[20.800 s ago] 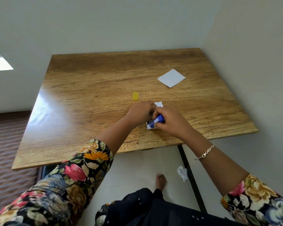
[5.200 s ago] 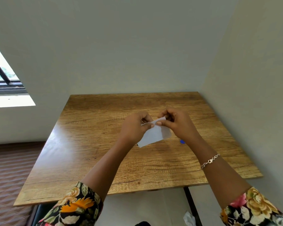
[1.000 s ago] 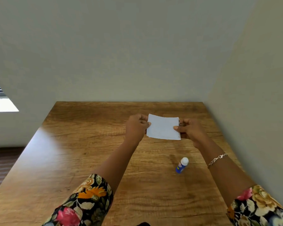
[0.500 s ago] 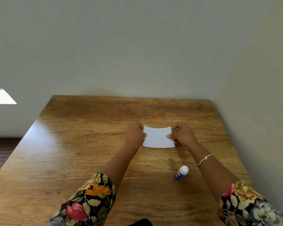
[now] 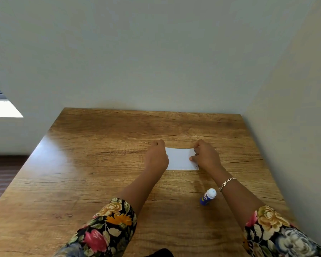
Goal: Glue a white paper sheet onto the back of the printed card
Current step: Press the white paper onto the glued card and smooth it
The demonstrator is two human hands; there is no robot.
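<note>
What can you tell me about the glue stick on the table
The glue stick is a small tube with a blue printed body and a white end that points up and away from the person. It looks like plastic. It stands tilted on the wooden table, near the right forearm, nearer the person than the white paper. Nothing grips it.

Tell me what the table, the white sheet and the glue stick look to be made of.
Table: wood or a wood-look laminate; grain lines and knots show, with a soft sheen at the left.
White sheet: thin matte paper, lying flat on the table under both hands; a dark printed edge peeks out at its right.
Glue stick: likely plastic, a smooth blue labelled barrel with a white cap.
</note>
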